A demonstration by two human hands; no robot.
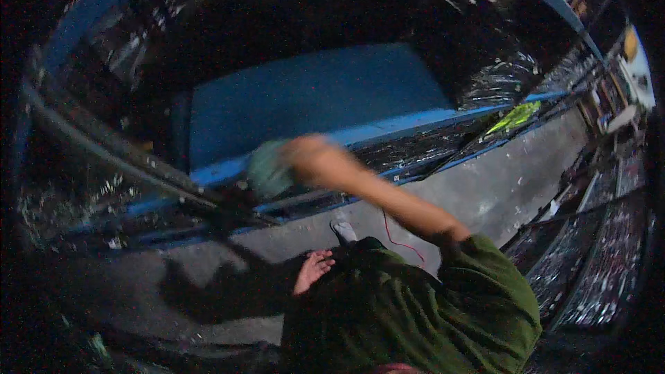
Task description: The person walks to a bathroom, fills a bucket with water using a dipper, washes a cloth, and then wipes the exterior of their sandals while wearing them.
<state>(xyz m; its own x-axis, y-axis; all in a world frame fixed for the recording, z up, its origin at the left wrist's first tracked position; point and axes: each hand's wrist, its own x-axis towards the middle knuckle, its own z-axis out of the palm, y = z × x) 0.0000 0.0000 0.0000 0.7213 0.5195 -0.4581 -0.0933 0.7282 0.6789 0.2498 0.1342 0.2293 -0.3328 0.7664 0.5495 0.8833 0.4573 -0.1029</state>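
Observation:
My right arm stretches out over the blue edge of a flat blue panel [312, 90]. At its end my right hand [317, 158], smeared by motion, is closed on a grey-green cloth [269, 172]. The cloth is blurred and hangs by the panel's near left corner; whether it touches the surface I cannot tell. My left hand [315, 270] is low by my body, fingers apart and holding nothing.
A dark slanting bar [125, 156] crosses at the left. A yellow-green item [514, 118] lies along the frame to the right. A thin red cord [402, 244] trails over the grey floor [485, 197]. Long plastic-wrapped stacks [589, 256] stand at the right.

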